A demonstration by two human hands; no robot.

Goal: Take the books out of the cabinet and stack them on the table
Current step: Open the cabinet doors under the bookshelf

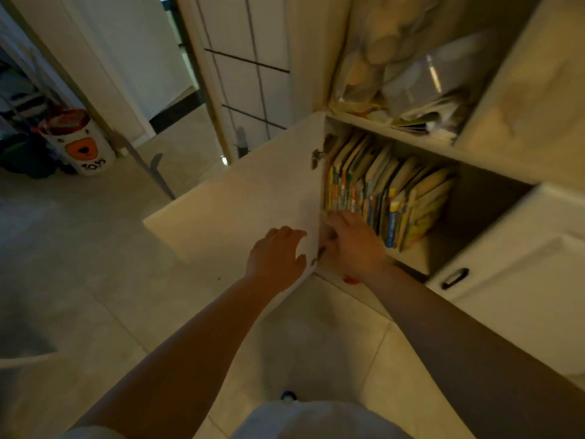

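A row of several colourful books (384, 191) stands upright, leaning left, in the lower compartment of a white cabinet (493, 128). The cabinet door (240, 204) is swung wide open to the left. My left hand (278, 255) rests on the door's inner face near its bottom corner, fingers relaxed. My right hand (354, 242) reaches into the compartment at the foot of the leftmost books, its fingers curled at their lower spines. Motion blur hides whether the fingers hold a book. No table is in view.
The shelf above holds clear plastic bags and papers (408, 80). A closed door with a black handle (454, 278) is at the right. A white toy bin (79, 144) stands far left on the tiled floor (95, 280). A doorway opens behind.
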